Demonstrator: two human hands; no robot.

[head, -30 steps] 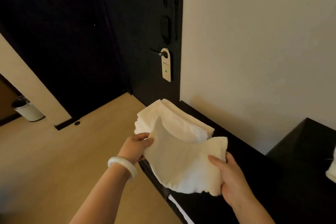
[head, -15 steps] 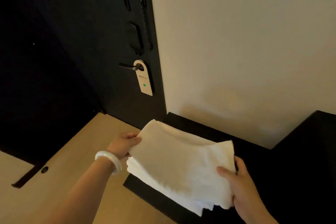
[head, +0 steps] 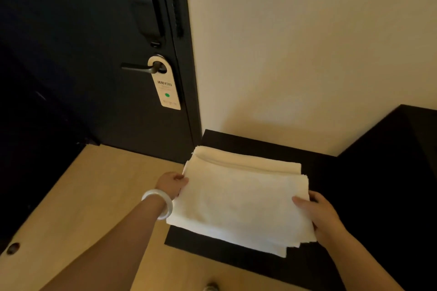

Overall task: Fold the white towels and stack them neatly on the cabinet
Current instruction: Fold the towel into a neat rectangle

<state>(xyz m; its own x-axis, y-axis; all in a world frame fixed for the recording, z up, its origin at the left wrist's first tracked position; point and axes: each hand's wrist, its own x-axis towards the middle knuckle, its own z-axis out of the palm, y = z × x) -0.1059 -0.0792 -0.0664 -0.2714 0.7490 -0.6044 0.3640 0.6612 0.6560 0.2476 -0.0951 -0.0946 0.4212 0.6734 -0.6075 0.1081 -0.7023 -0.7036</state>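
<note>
Hands apart: folded white towel (head: 238, 205) is gripped at its left edge by left hand (head: 172, 183), at its right edge by right hand (head: 325, 218). Between them it is laid on towel stack (head: 236, 160), on black cabinet (head: 260, 144).

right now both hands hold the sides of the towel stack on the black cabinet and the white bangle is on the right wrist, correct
No. The white bangle is on the left wrist, not the right; the head view shows it just behind the left hand. The rest stands: left hand and right hand hold the sides of the towel stack on the black cabinet.
</note>
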